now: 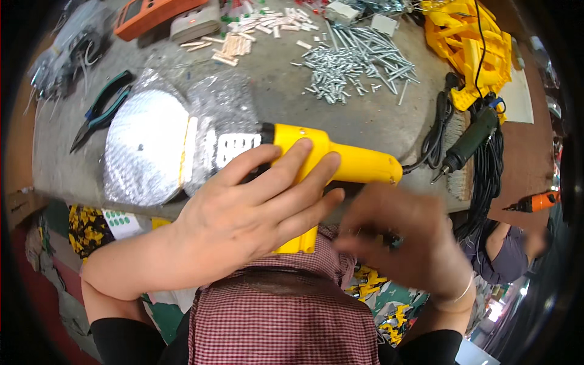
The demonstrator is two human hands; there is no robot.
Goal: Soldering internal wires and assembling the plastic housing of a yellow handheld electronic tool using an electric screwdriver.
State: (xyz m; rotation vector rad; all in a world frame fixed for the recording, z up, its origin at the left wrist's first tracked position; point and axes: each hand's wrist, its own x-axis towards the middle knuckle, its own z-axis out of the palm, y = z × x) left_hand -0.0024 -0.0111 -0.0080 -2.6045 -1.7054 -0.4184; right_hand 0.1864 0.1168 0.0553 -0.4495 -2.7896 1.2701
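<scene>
Left hand point(243, 213) grip wraps spread fingers over the yellow power tool point(328, 159) handle, lying on the tabletop point(340, 118). Right hand point(407, 240), blurred, just right of the tool; grip state can't tell. Bubble-wrapped disc point(143, 149) caps the tool's left end; screws point(356, 64) beyond it.

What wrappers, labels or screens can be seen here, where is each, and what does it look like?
Bubble wrap: clear, round the power tool's front end, mid-bench.
Label: white rectangle with dark print, on the tool under the left hand's fingertips.
Orange device: far edge, small greyish screen.
Sticker sheet: white with green dots, below the bench edge.
</scene>
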